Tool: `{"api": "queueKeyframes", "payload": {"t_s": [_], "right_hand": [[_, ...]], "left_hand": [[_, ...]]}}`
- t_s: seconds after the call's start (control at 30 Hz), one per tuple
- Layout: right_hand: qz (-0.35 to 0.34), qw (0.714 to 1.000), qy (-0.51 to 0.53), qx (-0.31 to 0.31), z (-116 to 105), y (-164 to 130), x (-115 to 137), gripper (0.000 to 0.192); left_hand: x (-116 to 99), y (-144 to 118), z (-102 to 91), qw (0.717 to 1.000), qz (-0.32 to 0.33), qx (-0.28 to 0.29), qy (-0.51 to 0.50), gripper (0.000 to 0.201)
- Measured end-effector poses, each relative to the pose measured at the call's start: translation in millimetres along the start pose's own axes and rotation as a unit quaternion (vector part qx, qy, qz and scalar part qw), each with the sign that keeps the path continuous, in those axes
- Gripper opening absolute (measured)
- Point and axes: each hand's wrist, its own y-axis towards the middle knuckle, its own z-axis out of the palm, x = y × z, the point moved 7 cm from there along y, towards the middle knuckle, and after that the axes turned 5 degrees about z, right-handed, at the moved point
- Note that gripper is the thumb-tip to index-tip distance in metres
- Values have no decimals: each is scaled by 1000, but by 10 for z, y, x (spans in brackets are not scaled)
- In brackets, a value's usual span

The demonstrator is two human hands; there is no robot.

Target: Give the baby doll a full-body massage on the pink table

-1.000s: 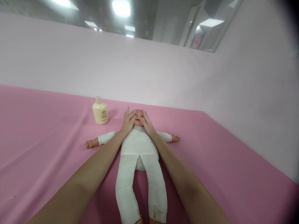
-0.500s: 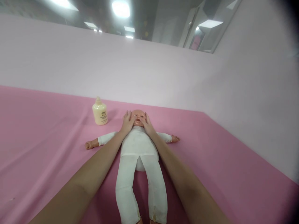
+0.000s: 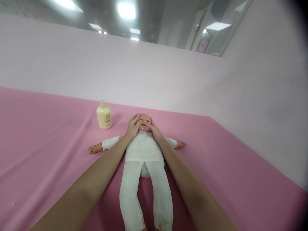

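Note:
A baby doll (image 3: 144, 147) with a white cloth body lies on its back, arms spread and legs toward me. My left hand (image 3: 133, 126) rests along the left side of its head, thumb on the cheek near the mouth and fingers stretched up beside the temple. On the opposite side, my right hand (image 3: 155, 129) lies against the other cheek, its thumb near the corner of the mouth and its fingers extended along the head. Both hands are open, touching the doll's head (image 3: 144, 118) without closing round it. Parts of the head's sides are hidden under the hands.
A pump-neck bottle (image 3: 104, 117) of pale yellow liquid stands left of the doll's head. The pink covering (image 3: 216, 166) shows creases at left. Behind it rises a pale wall (image 3: 120, 70) with a reflective pane (image 3: 163, 22) above.
My left fingers have slid slightly up and inward over the side of the doll's head. My right fingers have shifted a little lower. The bottle and the doll's body stay in place.

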Motion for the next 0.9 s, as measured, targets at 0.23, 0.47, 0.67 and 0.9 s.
{"api": "queueKeyframes", "payload": {"t_s": [0.23,0.47,0.67,0.9], "right_hand": [[-188,963,-190,-26,37,-123,276,61],[-171,969,-175,-24,14,-79,226,63],[-122,989,-88,4,5,21,95,80],[-171,964,-202,-33,22,-68,236,64]], "left_hand": [[-46,-11,-26,998,32,-5,63,45],[-100,21,-12,998,55,23,23,43],[-60,42,-16,999,36,25,-13,42],[-47,39,-30,999,38,19,-5,42]]}}
